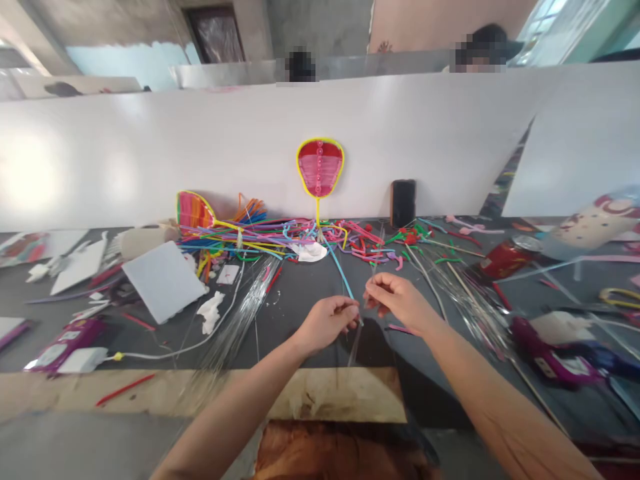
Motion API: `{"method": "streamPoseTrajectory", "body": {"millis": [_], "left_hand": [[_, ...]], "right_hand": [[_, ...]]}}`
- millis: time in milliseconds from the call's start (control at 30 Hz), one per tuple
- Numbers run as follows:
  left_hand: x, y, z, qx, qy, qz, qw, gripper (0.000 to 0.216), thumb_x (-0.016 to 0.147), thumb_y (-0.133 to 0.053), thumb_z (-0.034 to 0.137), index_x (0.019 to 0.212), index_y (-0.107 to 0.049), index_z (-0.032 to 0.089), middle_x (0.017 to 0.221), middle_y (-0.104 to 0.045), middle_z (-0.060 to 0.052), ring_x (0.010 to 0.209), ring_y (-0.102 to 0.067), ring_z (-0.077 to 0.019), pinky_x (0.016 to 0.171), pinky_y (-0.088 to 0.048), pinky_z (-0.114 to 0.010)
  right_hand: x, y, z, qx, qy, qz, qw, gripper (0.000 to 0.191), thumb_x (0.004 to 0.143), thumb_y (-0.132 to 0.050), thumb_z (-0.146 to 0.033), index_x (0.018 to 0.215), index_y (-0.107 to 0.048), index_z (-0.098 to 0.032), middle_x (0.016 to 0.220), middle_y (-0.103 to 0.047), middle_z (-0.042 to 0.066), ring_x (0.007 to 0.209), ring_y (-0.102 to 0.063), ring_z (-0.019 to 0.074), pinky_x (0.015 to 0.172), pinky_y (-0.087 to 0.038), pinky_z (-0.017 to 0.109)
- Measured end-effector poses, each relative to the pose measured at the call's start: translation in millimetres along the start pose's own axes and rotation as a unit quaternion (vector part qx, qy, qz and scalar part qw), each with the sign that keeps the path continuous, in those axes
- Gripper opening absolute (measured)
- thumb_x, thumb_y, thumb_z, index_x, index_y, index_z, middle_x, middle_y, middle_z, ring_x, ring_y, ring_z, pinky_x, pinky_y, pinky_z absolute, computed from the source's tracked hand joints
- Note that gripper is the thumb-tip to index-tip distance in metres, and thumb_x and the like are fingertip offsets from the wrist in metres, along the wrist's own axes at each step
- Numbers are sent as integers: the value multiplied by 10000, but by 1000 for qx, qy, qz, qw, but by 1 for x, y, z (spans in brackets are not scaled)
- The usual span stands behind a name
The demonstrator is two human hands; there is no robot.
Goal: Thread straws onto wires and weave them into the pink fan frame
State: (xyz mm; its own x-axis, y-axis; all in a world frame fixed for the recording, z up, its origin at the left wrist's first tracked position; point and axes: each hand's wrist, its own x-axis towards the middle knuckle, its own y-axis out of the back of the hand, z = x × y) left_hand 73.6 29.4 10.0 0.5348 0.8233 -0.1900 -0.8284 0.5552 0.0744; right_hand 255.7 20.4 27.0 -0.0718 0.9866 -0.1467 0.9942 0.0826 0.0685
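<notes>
Over the middle of the dark tabletop, my left hand [330,323] is closed in a pinch. A light-blue pipe cleaner [341,268] runs from the far pile down into its fingertips. Close by on the right, my right hand [395,297] is also closed, its thumb and finger pinching a thin, clear strand [379,250] that is hard to make out. The hands are almost touching. Beyond them a fan-shaped piece [320,167] with a yellow rim and a pink and red middle stands upright against the white partition.
Colourful pipe cleaners [260,233] are heaped along the partition [225,147]. Clear strands [240,320] lie left. A second fan-shaped piece [193,212], a white square box [163,280] and a purple device [70,343] are leftward. A phone [403,203] and a red can [510,257] stand right.
</notes>
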Motion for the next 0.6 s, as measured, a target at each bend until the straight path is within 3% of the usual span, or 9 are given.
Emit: {"method": "streamPoseTrajectory", "body": {"millis": [233,400,600], "left_hand": [[3,15,-12,-106,52,-13,993,326,664,-702,422,742,-603,120,597,-606,-2,481,-499,-61,494,-411,-185],[3,17,-28,-140,98,-27,985,328,652,-717,412,718,-589,118,586,-620,-11,442,-499,-61,462,-407,-184],[3,17,-26,-154,120,-37,980,333,656,-718,409,719,-577,113,613,-643,-29,462,-521,-63,488,-424,-187]], "right_hand": [[15,-30,21,92,11,-21,995,287,750,-639,-443,788,-567,-167,733,-606,9,604,-549,110,481,-414,202],[13,-33,38,144,-37,-51,988,271,765,-637,-425,798,-579,-162,688,-578,-6,544,-502,83,482,-391,201],[13,-30,38,162,-50,-63,984,272,776,-631,-427,839,-586,-166,714,-578,0,566,-516,93,491,-408,213]]}}
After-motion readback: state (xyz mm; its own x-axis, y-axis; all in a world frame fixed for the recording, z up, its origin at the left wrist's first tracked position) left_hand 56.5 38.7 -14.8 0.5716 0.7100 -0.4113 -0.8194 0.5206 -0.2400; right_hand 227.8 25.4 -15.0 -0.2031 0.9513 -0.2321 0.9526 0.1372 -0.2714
